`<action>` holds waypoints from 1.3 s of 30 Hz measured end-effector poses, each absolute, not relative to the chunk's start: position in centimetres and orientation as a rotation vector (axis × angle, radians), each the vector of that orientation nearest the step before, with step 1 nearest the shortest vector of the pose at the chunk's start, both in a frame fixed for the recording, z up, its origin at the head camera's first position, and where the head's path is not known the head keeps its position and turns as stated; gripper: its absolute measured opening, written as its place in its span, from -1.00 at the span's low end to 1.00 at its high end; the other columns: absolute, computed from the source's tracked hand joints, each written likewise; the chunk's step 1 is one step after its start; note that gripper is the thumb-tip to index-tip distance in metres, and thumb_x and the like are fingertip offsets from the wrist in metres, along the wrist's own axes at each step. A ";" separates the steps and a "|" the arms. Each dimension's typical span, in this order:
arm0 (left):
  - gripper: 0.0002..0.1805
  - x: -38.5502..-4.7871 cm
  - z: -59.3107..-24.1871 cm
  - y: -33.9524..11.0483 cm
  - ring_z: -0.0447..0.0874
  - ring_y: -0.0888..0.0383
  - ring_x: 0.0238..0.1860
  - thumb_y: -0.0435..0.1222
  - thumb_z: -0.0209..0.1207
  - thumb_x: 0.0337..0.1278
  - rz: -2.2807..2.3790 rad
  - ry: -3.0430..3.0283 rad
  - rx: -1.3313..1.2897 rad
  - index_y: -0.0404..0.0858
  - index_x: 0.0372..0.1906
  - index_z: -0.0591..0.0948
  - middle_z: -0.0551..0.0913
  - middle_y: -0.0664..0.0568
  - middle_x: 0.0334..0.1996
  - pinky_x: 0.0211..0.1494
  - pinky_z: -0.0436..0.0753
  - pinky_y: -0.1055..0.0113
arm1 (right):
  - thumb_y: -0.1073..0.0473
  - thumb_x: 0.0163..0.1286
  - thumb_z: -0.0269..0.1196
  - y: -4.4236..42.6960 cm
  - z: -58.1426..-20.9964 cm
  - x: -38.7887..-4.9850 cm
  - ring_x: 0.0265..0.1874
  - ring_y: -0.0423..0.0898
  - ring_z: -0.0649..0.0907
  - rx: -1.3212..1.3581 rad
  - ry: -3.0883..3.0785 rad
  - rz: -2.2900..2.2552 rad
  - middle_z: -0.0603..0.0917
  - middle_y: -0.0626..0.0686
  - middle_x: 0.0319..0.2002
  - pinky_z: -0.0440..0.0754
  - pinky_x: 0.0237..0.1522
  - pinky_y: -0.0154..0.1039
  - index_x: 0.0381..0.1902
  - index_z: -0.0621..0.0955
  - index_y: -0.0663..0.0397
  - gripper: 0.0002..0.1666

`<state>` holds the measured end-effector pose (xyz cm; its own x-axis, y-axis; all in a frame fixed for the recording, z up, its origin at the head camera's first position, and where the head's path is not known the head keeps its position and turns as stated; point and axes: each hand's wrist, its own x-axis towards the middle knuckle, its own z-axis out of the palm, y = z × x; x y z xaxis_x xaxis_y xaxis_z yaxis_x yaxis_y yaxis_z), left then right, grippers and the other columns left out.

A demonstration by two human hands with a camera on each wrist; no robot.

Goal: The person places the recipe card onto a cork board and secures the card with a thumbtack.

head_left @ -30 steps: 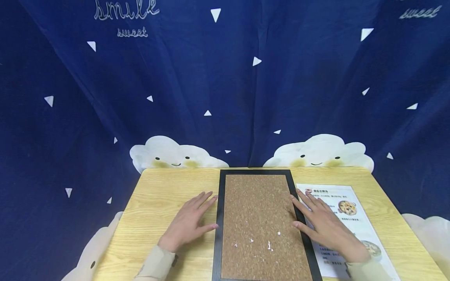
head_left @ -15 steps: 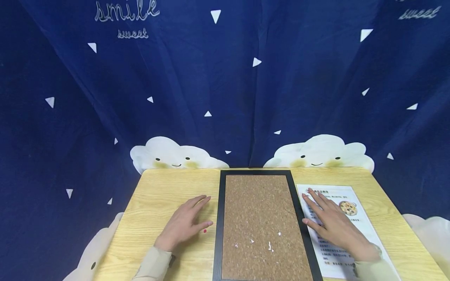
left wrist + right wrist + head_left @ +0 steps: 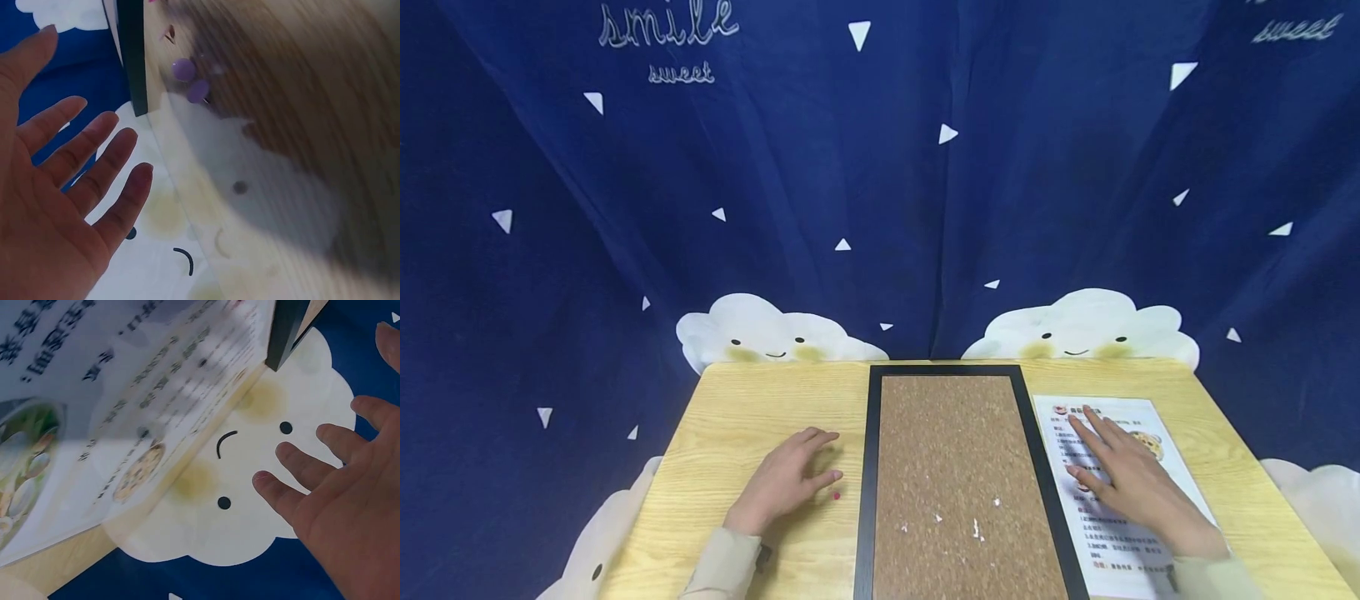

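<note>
A cork board (image 3: 951, 450) in a black frame lies in the middle of the table, with several small white bits on its lower part. To its left hovers my left hand (image 3: 782, 482), fingers relaxed and holding nothing. A tiny red dot-like thing (image 3: 837, 496) lies by its thumb. In the left wrist view a purple thumbtack (image 3: 184, 70) and another purple thumbtack (image 3: 198, 91) lie on the wood, near a pale pink tack (image 3: 169, 33). My right hand (image 3: 1138, 487), fingers spread, is over the printed sheet (image 3: 1105, 533) right of the board and grips nothing.
The light wooden table (image 3: 775, 392) reaches back to a dark blue curtain (image 3: 880, 167) with white clouds and triangles. The board's black frame (image 3: 870, 450) stands slightly raised in the wrist views. The sheet carries text and food pictures.
Both hands have drawn away from the board's sides, the left one leftward and the right one rightward over the sheet. The red dot by the left thumb has come into sight.
</note>
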<state>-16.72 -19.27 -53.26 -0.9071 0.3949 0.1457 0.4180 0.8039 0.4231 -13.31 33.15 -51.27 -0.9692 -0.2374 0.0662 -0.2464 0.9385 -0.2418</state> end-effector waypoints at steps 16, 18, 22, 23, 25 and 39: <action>-0.57 -17.1 -53.6 -19.8 0.76 0.06 0.06 -0.09 0.40 0.24 -0.785 -3.003 -0.589 -0.14 0.16 0.70 0.78 0.04 0.06 0.24 0.66 -0.03 | -0.22 0.53 0.21 36.2 -53.0 -13.3 0.48 0.53 0.28 0.292 -3.073 0.421 0.08 0.33 0.66 0.21 0.40 0.49 0.68 0.10 0.00 -0.03; -0.59 -17.1 -53.7 -19.9 0.76 0.09 0.03 -0.09 0.40 0.24 -0.777 -3.014 -0.573 -0.13 0.14 0.71 0.79 0.04 0.03 0.22 0.67 0.00 | -0.21 0.51 0.23 36.6 -53.1 -13.4 0.46 0.54 0.28 0.267 -3.085 0.410 0.13 0.38 0.62 0.23 0.38 0.51 0.66 0.15 0.06 -0.04; -0.63 -17.0 -53.7 -20.2 0.76 0.15 -0.03 -0.11 0.41 0.22 -0.769 -3.026 -0.554 -0.12 0.08 0.72 0.80 0.07 -0.03 0.17 0.69 0.06 | -0.17 0.49 0.26 37.4 -53.3 -13.5 0.44 0.56 0.29 0.214 -3.115 0.387 0.22 0.47 0.55 0.25 0.35 0.54 0.60 0.24 0.19 -0.07; -0.64 -17.0 -53.8 -20.3 0.76 0.16 -0.04 -0.11 0.42 0.22 -0.771 -3.031 -0.547 -0.12 0.07 0.73 0.80 0.08 -0.05 0.15 0.70 0.07 | -0.16 0.49 0.27 37.6 -53.3 -13.5 0.43 0.57 0.29 0.204 -3.120 0.389 0.23 0.49 0.54 0.26 0.34 0.55 0.59 0.24 0.22 -0.07; -0.66 -17.0 -53.8 -20.4 0.75 0.17 -0.08 -0.12 0.42 0.21 -0.785 -3.036 -0.541 -0.13 0.04 0.73 0.80 0.09 -0.10 0.10 0.70 0.08 | -0.14 0.48 0.28 38.1 -53.4 -13.5 0.42 0.58 0.29 0.181 -3.135 0.391 0.23 0.52 0.52 0.27 0.33 0.55 0.57 0.25 0.28 -0.06; -0.71 -16.6 -54.2 -21.7 0.67 0.27 -0.20 -0.07 0.43 0.19 -0.753 -3.083 -0.543 -0.09 -0.05 0.75 0.76 0.19 -0.24 -0.04 0.67 0.21 | -0.21 0.37 0.36 40.7 -54.0 -13.9 0.30 0.62 0.36 -0.012 -3.203 0.424 0.32 0.55 0.41 0.34 0.22 0.57 0.47 0.32 0.41 0.01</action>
